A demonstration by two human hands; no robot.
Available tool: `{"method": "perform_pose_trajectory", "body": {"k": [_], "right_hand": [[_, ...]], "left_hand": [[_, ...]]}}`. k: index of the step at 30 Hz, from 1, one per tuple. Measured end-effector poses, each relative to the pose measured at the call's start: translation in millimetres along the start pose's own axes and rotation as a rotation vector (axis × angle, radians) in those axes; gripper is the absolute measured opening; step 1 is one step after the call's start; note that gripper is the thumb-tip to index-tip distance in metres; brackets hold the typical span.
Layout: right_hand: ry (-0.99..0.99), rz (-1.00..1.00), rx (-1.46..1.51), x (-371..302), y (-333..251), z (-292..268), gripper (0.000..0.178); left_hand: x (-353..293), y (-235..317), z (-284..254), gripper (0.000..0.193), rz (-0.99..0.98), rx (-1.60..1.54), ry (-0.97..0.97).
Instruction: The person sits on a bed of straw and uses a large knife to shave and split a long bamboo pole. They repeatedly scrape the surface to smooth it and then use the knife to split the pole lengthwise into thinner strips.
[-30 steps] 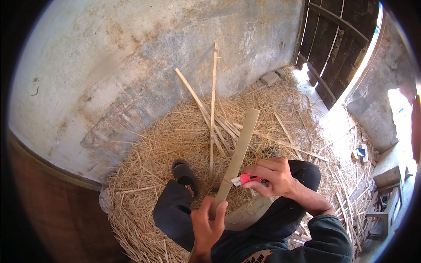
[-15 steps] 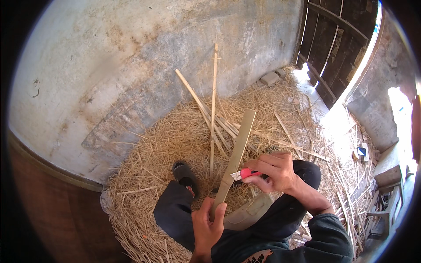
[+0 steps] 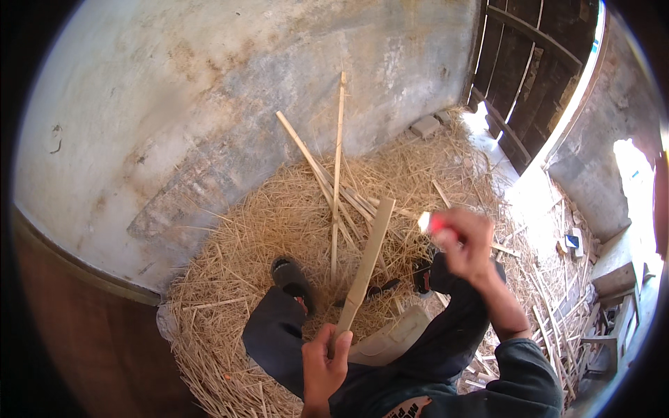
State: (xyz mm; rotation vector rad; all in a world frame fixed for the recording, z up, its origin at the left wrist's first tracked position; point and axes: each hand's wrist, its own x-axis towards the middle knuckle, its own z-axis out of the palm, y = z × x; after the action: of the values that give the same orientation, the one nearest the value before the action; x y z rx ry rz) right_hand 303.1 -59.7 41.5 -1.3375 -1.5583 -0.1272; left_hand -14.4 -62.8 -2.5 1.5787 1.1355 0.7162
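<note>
You are holding a split-bamboo slat (image 3: 366, 268) in your left hand (image 3: 325, 366), thumb and fingers clamping its lower end. The slat is slanting up and away from you, its far end standing free above the straw (image 3: 230, 279), between your knees. Your right hand (image 3: 470, 240) is gripping a red-handled cutter (image 3: 437, 223), fingers closed around the handle; the hand is showing blurred, so exact finger placement cannot be told. The cutter's bright tip is pointing toward the slat but standing clear of it, to its right. Further bamboo strips (image 3: 338, 153) are leaning toward the stained wall (image 3: 279, 83).

In this inspector's judgement, you are dressing the slat with the blade and are between strokes. The next move is calling for a firm left hold, the edge meeting the slat at a shallow angle, and left fingers staying below the cutting line.
</note>
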Motion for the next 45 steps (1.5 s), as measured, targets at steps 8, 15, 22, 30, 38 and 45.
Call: {"method": "perform_pose_trajectory", "body": {"k": [8,15,22,30,38,45], "right_hand": [[-0.227,-0.184,0.038,-25.6,-30.8,38.3,0.030],[-0.270,-0.160,-0.037,-17.2,-36.6,35.2,0.025],[0.068,0.041,-0.127,13.2,15.5,25.0,0.021],[0.003,0.038,0.055,-5.0,11.0,26.8,0.018],[-0.240,-0.170,-0.008,-25.0,-28.5,50.0,0.031],[-0.230,-0.160,-0.109,-16.6,-16.9,46.9,0.028]], "left_hand": [[11.6,8.0,3.1,0.026,0.058,-0.009,-0.047],[14.5,17.0,6.1,0.027,0.088,0.084,0.002],[-2.8,1.9,1.3,0.030,0.007,0.164,-0.059],[3.1,-12.4,-1.2,0.041,-0.068,-0.144,-0.125],[18.3,0.9,10.8,0.048,-0.014,-0.103,-0.157],[19.4,3.4,21.1,0.052,0.034,0.038,-0.057]]}}
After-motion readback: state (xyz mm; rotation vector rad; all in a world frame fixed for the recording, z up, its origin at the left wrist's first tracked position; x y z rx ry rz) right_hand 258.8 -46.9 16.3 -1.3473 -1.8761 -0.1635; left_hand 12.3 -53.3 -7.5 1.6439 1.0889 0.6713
